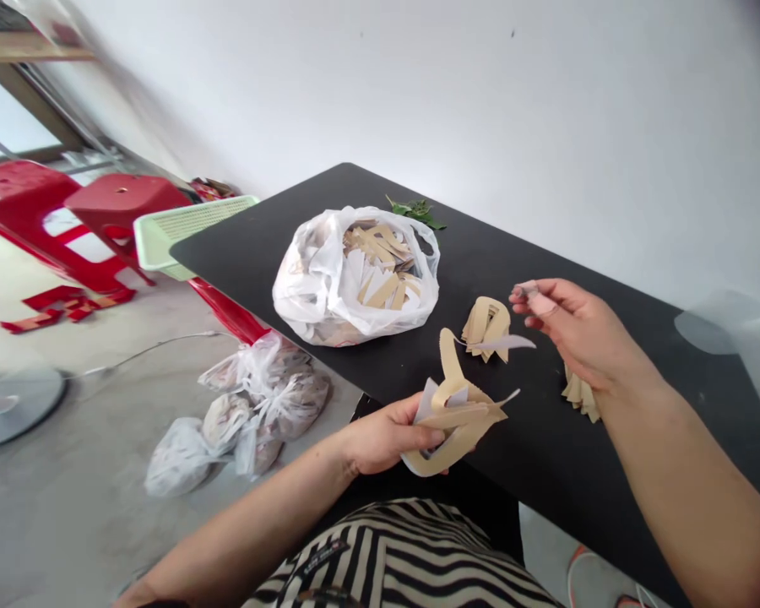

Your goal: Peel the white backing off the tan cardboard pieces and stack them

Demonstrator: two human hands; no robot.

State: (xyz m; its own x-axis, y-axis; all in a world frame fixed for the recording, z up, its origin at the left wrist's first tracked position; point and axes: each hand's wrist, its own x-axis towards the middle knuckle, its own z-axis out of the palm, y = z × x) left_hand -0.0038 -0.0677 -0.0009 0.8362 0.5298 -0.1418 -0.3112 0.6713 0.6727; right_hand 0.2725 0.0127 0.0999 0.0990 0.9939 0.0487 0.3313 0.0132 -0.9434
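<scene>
My left hand (383, 435) grips a loose bundle of tan-and-white paper cutouts (465, 439) over the near table edge, thumb on top. Some strips stick up and out of the bundle. My right hand (583, 333) is raised to the right, thumb and fingers pinched together. A small greyish, partly see-through thing shows at its fingertips, too unclear to name. Between the hands, a fanned stack of tan cutouts (480, 325) lies on the black table (519, 245). A second stack of cutouts (578, 395) is partly hidden behind my right wrist.
A white plastic bag (310, 291) full of cutouts stands open on the table, with green leaves (420, 211) behind it. On the floor at left are tied plastic bags (181, 456), red stools (117, 198) and a pale green basket (158, 236). A white wall (545, 110) runs behind the table.
</scene>
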